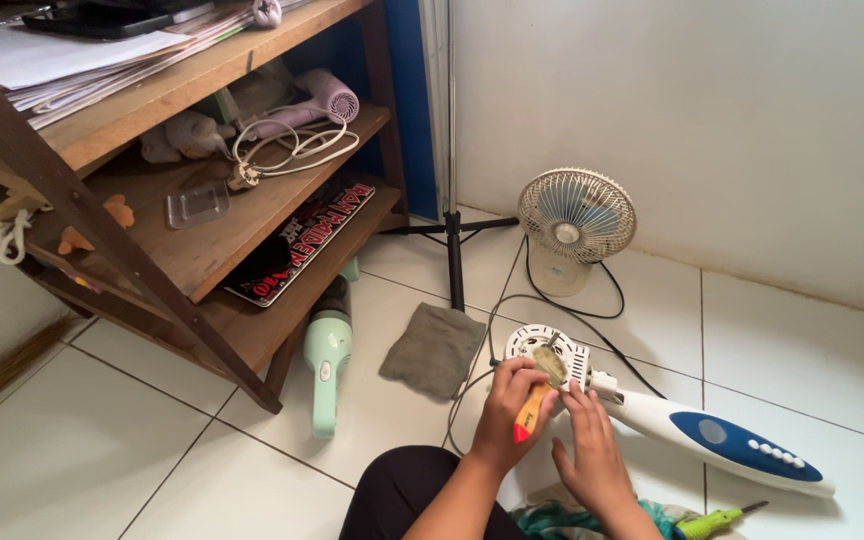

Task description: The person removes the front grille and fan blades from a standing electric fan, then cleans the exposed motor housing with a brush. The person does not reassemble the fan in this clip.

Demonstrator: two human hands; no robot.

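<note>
Left hand [512, 405] grips an orange-handled brush [540, 392] against the white appliance head [548, 350]; right hand [592, 450] steadies it.

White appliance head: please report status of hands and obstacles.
Left hand grips orange-handled brush on white appliance head. Right hand steadies it. Black cable lies alongside.

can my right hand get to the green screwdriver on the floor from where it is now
Probably yes. The right hand rests on the white and blue appliance, and the green screwdriver lies on bare tile just beside that wrist, with nothing between them.
</note>
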